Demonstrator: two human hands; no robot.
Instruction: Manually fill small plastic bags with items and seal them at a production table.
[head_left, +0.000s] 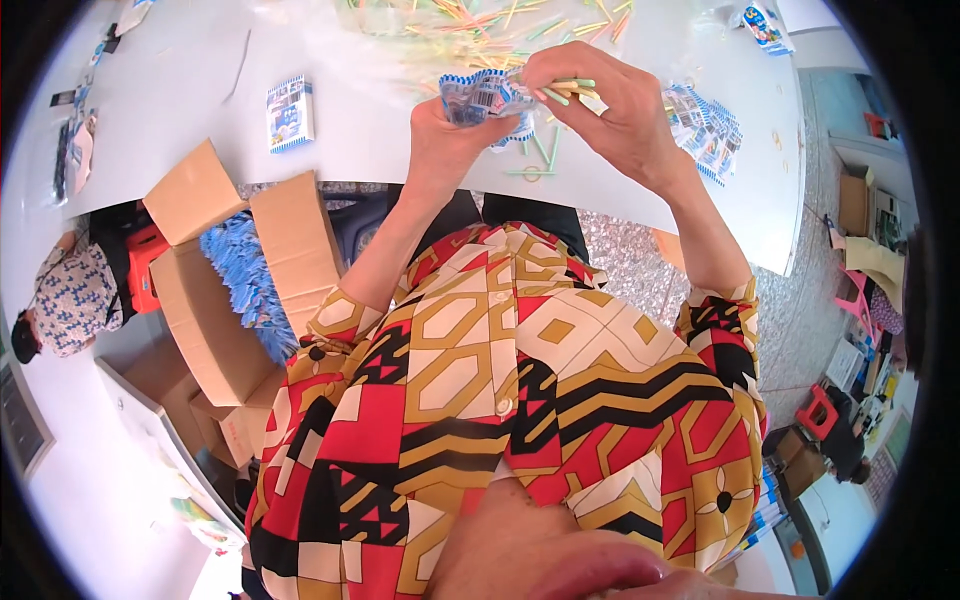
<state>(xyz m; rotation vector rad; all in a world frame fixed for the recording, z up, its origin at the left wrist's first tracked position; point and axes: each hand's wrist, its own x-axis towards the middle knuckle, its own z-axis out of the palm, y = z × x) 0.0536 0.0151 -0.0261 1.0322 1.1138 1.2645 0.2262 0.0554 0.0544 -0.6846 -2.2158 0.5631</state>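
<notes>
Above the near part of the white table [380,50], my left hand [440,155] grips a blue-and-white plastic packet [470,98] between thumb and fingers. My right hand [625,115] is closed around a small bunch of thin pale green and yellow sticks [572,88], perhaps short straws. Its fingertips meet the packet's right end, and they hide the sticks' far ends. Below the hands, a few loose green sticks [545,150] and a rubber band [532,174] lie on the tabletop. Flat blue-and-white packets [710,130] overlap beside my right wrist.
Many coloured sticks [490,20] lie spread on clear film at the far side. One filled packet [290,112] rests left, another [765,28] at the far right corner. An open cardboard box [205,310] holds blue packets [245,270]. A person [80,295] sits at left.
</notes>
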